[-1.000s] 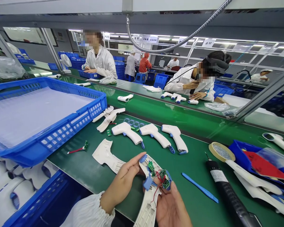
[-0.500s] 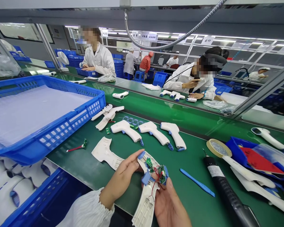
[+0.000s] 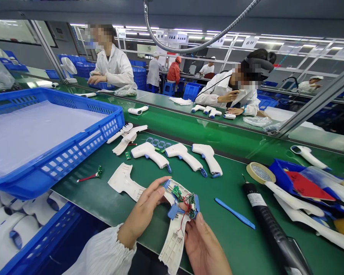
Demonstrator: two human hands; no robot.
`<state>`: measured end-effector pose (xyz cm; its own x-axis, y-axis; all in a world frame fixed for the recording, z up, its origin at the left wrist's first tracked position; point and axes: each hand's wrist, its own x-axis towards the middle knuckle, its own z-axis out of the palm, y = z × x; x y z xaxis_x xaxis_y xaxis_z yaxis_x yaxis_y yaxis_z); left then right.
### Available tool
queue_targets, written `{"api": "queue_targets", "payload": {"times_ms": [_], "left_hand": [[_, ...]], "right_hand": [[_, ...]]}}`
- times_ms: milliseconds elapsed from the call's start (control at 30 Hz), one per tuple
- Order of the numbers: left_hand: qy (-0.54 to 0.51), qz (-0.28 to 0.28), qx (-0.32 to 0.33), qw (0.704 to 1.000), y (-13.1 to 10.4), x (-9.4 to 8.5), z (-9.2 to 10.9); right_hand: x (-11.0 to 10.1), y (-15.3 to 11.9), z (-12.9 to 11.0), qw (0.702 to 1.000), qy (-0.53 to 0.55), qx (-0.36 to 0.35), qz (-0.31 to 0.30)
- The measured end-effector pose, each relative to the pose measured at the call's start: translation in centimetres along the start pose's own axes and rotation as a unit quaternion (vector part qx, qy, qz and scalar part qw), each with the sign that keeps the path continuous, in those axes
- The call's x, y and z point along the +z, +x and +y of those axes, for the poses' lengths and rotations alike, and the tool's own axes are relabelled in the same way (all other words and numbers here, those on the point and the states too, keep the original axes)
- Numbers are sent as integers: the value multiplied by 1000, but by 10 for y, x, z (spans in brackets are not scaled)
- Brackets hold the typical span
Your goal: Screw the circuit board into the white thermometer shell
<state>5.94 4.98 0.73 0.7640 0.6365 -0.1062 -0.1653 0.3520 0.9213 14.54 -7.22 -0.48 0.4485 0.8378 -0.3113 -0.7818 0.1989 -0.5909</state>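
Note:
Between both hands is an opened white infrared thermometer half (image 3: 172, 238), its green circuit boards, red wires and blue parts exposed. My left hand (image 3: 145, 210) pinches its upper end by the blue nose piece. On the other side, my right hand (image 3: 205, 244) grips it near the blue display end, fingers partly behind the shell. A loose white shell half (image 3: 126, 181) lies just beyond my left hand. Three assembled white thermometers (image 3: 182, 156) lie in a row farther back. To the right rest a blue pry stick (image 3: 235, 213) and a black electric screwdriver (image 3: 271, 225).
A blue crate (image 3: 114, 122) stands at left, above a lower bin of white thermometer bodies (image 3: 20, 229). At right are a roll of tape holding screws (image 3: 260, 172), shell pieces (image 3: 309, 217) and a blue tray (image 3: 278, 168). Co-workers (image 3: 113, 63) sit across the green conveyor (image 3: 160, 124).
The view has shifted slightly, so the bench items appear a little left and higher. Both hands keep their hold on the opened thermometer, which has barely moved.

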Motion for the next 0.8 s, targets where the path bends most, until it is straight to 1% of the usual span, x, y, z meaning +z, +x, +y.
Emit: {"api": "queue_targets", "payload": {"times_ms": [133, 233, 433, 567, 700, 800], "left_hand": [[35, 6, 13, 999, 1, -1, -3], [47, 0, 17, 999, 2, -2, -5], [30, 1, 20, 999, 3, -3, -6], [11, 5, 21, 1000, 0, -4, -9], [2, 10, 14, 1000, -4, -7, -10], [-1, 24, 5, 1000, -5, -9, -11]], "right_hand": [[1, 0, -2, 1000, -14, 7, -3], [2, 0, -3, 1000, -21, 11, -3], [-3, 2, -3, 999, -41, -1, 11], [-6, 3, -4, 999, -43, -21, 6], [-3, -4, -12, 998, -65, -8, -11], [-4, -7, -13, 997, -73, 4, -23]]}}
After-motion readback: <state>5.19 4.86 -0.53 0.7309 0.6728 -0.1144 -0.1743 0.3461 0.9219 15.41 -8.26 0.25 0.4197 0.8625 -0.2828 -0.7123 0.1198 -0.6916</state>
